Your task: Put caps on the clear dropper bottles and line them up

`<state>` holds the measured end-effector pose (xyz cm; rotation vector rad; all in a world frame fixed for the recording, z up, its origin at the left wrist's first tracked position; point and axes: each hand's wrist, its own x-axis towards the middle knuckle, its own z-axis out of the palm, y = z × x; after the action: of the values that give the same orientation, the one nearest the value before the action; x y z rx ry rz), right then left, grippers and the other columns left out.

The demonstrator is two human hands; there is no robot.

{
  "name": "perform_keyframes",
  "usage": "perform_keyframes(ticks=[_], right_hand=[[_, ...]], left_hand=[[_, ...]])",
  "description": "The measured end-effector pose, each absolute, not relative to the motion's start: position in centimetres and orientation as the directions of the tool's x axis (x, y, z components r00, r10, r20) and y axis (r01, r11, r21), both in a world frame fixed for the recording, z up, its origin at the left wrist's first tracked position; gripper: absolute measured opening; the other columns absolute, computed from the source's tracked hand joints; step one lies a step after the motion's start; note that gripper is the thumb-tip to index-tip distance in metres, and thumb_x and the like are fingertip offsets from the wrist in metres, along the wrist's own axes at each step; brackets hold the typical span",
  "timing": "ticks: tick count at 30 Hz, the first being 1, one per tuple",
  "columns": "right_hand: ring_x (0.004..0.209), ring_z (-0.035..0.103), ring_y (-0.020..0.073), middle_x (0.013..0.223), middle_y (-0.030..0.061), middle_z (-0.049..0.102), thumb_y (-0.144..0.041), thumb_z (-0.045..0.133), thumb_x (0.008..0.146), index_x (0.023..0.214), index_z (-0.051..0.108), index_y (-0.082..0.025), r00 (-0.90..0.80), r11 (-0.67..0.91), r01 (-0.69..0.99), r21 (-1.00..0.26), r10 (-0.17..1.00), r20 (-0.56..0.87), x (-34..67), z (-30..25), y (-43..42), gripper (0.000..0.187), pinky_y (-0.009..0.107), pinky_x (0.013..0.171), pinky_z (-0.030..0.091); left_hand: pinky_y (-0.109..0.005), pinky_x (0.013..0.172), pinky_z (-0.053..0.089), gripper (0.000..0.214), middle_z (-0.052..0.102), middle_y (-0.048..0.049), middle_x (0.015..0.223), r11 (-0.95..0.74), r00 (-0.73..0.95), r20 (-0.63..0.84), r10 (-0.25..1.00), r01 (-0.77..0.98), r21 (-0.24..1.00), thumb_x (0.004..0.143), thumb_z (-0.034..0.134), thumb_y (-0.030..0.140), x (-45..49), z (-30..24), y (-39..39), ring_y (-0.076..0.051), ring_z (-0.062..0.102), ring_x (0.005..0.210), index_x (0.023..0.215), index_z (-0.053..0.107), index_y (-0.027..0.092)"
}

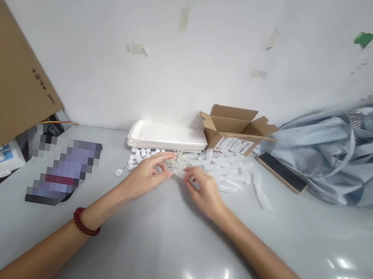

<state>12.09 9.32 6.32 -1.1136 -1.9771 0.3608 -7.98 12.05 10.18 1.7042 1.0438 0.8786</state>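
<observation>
My right hand pinches a small translucent plastic tube between thumb and fingers, low over the table. Facing it, my left hand is curved with thumb and index finger apart. Its thumb tip is at the tube's other end; whether it presses on the tube I cannot tell. Just behind the fingertips lies a pile of thin whitish loops, too small to make out clearly. Several white caps are heaped beyond my left hand. Loose translucent tubes spread out beyond and to the right of my right hand.
Against the wall are a stack of white padded envelopes and an open cardboard box. A phone and crumpled blue-grey fabric lie at right. A blurred-out device lies left, below a large cardboard sheet.
</observation>
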Motion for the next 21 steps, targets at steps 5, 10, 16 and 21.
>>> perform_keyframes(ticks=[5,10,16,21], right_hand=[[0.089,0.062,0.0214,0.095,0.0097,0.065,-0.009,0.047,0.082,0.080,0.052,-0.020,-0.209,0.523,0.614,-0.591,0.830,0.517,13.3,5.5,10.8,0.012,0.034,0.075,0.048],[0.089,0.061,0.0218,0.092,0.0086,0.065,-0.012,0.048,0.082,0.079,0.052,-0.020,-0.161,0.488,0.620,-0.614,0.846,0.509,13.5,5.3,11.6,0.010,0.032,0.071,0.047],[0.069,0.060,0.0164,0.090,0.0058,0.065,-0.021,0.054,0.084,0.092,0.051,-0.020,-0.082,0.428,0.588,-0.686,0.876,0.476,12.8,6.7,10.0,0.008,0.028,0.060,0.048],[0.077,0.061,0.0160,0.100,0.0064,0.063,-0.022,0.056,0.085,0.100,0.049,-0.021,-0.127,0.437,0.484,-0.758,0.892,0.433,12.1,7.9,8.1,0.017,0.031,0.070,0.052]], left_hand=[[-0.030,0.069,0.041,0.041,0.068,-0.0075,0.095,0.022,0.372,-0.041,0.927,0.054,0.998,0.078,0.066,0.029,-8.5,10.5,12.4,-0.021,0.057,0.086,0.117,0.066,0.020],[-0.028,0.072,0.046,0.029,0.055,-0.0139,0.132,0.340,0.441,-0.148,0.885,-0.394,0.854,0.080,0.059,0.022,-9.3,10.8,13.0,-0.020,0.058,0.097,0.104,0.072,0.011],[-0.027,0.080,0.049,0.035,0.047,-0.0113,0.142,0.383,0.465,-0.127,0.876,-0.513,0.768,0.083,0.051,0.023,-9.6,11.4,12.4,-0.025,0.051,0.118,0.109,0.070,0.009],[-0.029,0.083,0.047,0.039,0.049,-0.0113,0.141,0.356,0.515,-0.070,0.854,-0.482,0.801,0.083,0.048,0.026,-9.8,11.6,11.2,-0.028,0.046,0.125,0.112,0.068,0.010]])
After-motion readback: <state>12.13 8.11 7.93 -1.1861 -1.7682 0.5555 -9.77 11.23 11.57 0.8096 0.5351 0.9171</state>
